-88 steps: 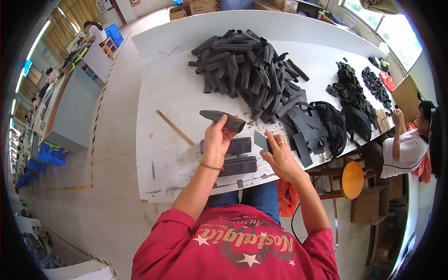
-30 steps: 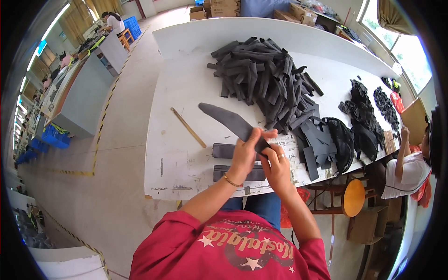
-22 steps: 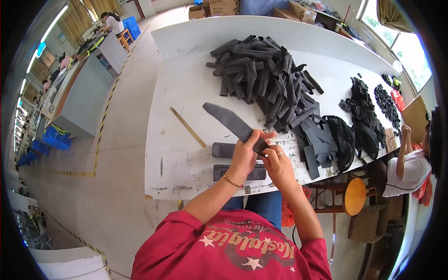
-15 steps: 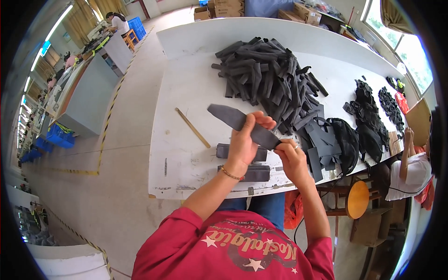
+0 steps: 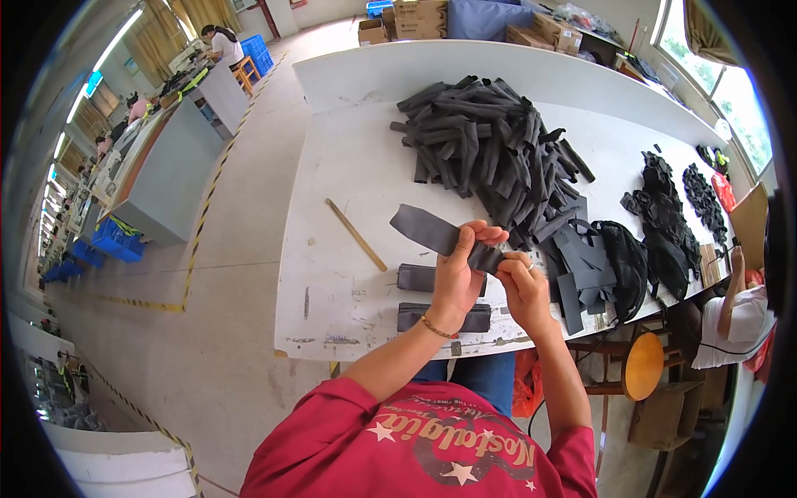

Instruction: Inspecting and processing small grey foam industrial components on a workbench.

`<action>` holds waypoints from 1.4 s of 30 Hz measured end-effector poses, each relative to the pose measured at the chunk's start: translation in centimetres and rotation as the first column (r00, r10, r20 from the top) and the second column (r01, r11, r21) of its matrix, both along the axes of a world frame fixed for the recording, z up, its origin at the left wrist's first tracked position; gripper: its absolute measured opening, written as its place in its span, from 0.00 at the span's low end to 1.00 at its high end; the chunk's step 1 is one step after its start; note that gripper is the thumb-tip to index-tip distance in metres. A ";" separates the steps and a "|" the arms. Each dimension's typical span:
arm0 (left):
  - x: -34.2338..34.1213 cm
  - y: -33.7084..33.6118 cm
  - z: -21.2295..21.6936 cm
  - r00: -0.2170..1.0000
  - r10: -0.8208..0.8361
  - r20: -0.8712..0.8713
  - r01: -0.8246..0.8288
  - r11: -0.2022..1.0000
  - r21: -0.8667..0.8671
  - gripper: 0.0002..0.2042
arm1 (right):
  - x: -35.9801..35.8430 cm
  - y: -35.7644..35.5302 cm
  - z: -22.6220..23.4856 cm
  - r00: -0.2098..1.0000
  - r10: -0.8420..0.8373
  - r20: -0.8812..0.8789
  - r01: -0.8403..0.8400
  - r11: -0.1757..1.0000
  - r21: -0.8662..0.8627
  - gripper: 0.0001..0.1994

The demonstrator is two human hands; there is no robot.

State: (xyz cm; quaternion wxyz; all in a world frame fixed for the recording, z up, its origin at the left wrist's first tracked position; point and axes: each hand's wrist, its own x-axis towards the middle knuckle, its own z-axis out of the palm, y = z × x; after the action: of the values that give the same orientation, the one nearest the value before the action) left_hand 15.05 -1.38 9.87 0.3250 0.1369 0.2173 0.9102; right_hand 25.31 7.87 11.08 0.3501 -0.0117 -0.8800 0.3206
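A dark grey fabric strip (image 5: pixel 425 229) is held slantwise above the table, its free end pointing to the far left. My left hand (image 5: pixel 458 278) pinches it near the middle with the thumb on top, the other fingers passing behind. At its near right end, the fingertips of my right hand (image 5: pixel 527 290) are closed on the same strip. Just below my hands lie two flat bundles of dark strips, an upper bundle (image 5: pixel 415 277) partly covered by my left hand and a lower bundle (image 5: pixel 469 319) by my left wrist.
A big heap of dark strips (image 5: pixel 486 141) covers the table's far middle. A thin wooden stick (image 5: pixel 355 235) lies left of my hands. Flat dark pieces (image 5: pixel 585 261), a black bag (image 5: pixel 624 270) and black bundles (image 5: pixel 660 207) spread rightward. A person (image 5: pixel 735 319) sits at the right, beside a round stool (image 5: pixel 642 366).
The whole view has shifted slightly. Both hands keep hold of the strip, which now looks narrower between them, and its free end sits a little lower and farther right.
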 end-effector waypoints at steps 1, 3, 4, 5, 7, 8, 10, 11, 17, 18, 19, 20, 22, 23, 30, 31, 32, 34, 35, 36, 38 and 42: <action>0.0 0.1 -0.2 1.000 0.002 0.000 -0.002 1.000 0.000 0.16 | -0.2 -0.1 0.0 1.000 0.002 -0.029 -0.002 1.000 0.002 0.07; -0.2 0.2 -0.5 1.000 0.006 0.002 -0.006 0.999 0.039 0.16 | -0.5 -0.2 0.0 0.998 0.004 -0.056 -0.004 1.000 0.003 0.06; -0.2 0.2 -0.6 1.000 0.007 0.002 -0.007 0.999 0.039 0.16 | -0.5 -0.2 -0.1 0.998 0.003 -0.058 -0.003 1.000 0.003 0.06; -0.2 0.2 -0.7 1.000 0.008 -0.005 -0.007 0.999 0.035 0.16 | -0.6 -0.3 -0.1 0.998 0.001 -0.059 -0.001 1.000 0.004 0.06; -0.4 0.3 -0.9 1.000 0.007 -0.012 -0.006 0.999 0.032 0.16 | -0.8 -0.3 -0.3 0.998 -0.002 -0.066 0.003 1.000 0.009 0.06; -0.6 0.3 -1.0 1.000 -0.006 -0.017 0.007 1.000 0.028 0.16 | -0.8 -0.3 -0.4 0.997 -0.005 -0.073 0.006 1.000 0.014 0.06; -0.8 0.1 -0.6 0.999 -0.028 -0.019 0.028 0.999 0.021 0.17 | -0.6 -0.4 -0.7 1.000 -0.024 -0.014 0.023 0.999 -0.047 0.06; -1.0 -0.1 -0.5 0.999 -0.047 0.006 0.047 0.999 0.014 0.17 | -0.5 -0.5 -0.8 0.998 -0.036 0.043 0.040 0.994 -0.106 0.07; -2.0 0.2 -0.2 0.999 0.030 -0.034 -0.032 0.998 -0.053 0.20 | -2.1 -2.6 -2.4 0.970 -0.199 -0.137 0.056 0.738 -0.673 0.07; -2.8 -0.4 0.2 0.995 0.028 -0.098 -0.029 1.000 -0.004 0.18 | -1.7 -2.8 -1.9 0.955 -0.239 -0.173 0.074 0.761 -0.644 0.06; -3.2 -0.7 0.5 0.996 0.047 -0.082 -0.044 0.998 0.036 0.18 | -1.0 -2.1 -2.0 0.937 -0.281 -0.207 0.027 0.649 -0.760 0.04; -3.5 -0.8 0.7 0.996 0.065 -0.065 -0.060 0.995 0.075 0.17 | -0.1 -1.1 -2.2 0.916 -0.326 -0.232 -0.031 0.521 -0.853 0.01; -3.9 -1.0 0.3 0.991 0.038 -0.128 -0.028 0.997 0.078 0.17 | 0.5 -1.0 -0.2 0.923 -0.366 -0.120 0.053 0.428 -0.902 0.03; -3.9 -0.7 0.2 0.981 0.017 -0.193 -0.001 0.997 0.080 0.17 | -0.2 -2.1 0.5 0.957 -0.261 -0.127 -0.032 0.340 -0.940 0.06; -2.9 -1.5 0.0 0.987 -0.157 -0.021 0.158 0.986 0.055 0.21 | -0.3 -1.1 -1.6 0.990 -0.128 -0.050 0.021 0.499 -0.866 0.07; -4.2 -2.0 -0.5 1.000 0.000 0.015 0.001 1.000 -0.022 0.21 | -0.1 -1.0 -1.7 0.986 -0.165 -0.035 0.065 0.564 -0.823 0.07; -5.5 -3.1 -1.0 0.984 0.117 -0.131 -0.143 0.967 -0.211 0.20 | 0.0 -0.9 -2.0 0.980 -0.200 -0.022 0.110 0.623 -0.774 0.07; -5.5 -4.7 -0.9 0.965 0.134 -0.227 -0.216 0.896 -0.388 0.16 | 0.1 -0.8 -1.7 0.974 -0.223 0.040 0.190 0.710 -0.678 0.06; -5.7 -5.3 -1.3 0.966 0.143 -0.215 -0.221 0.890 -0.400 0.16 | -0.1 -0.4 -1.9 0.976 -0.214 0.037 0.183 0.721 -0.668 0.06; -5.9 -6.1 -1.6 0.953 0.120 -0.277 -0.243 0.848 -0.470 0.14 | -0.1 0.0 -2.1 0.978 -0.206 0.034 0.177 0.732 -0.658 0.06; -6.2 -8.0 -3.0 0.940 0.113 -0.321 -0.284 0.782 -0.555 0.12 | -0.7 0.4 -3.0 0.979 -0.177 0.102 0.200 0.736 -0.647 0.06; -6.3 -10.0 -5.5 0.891 0.071 -0.449 -0.397 0.601 -0.694 0.08 | -1.1 0.2 -7.7 0.927 -0.149 0.344 0.327 0.770 -0.548 0.07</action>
State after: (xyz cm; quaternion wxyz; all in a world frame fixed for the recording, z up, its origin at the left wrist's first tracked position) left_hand 8.71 -11.36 4.38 0.1789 0.1261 0.6584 0.7201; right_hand 24.23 8.10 3.34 0.2383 -0.2787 -0.7658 0.5283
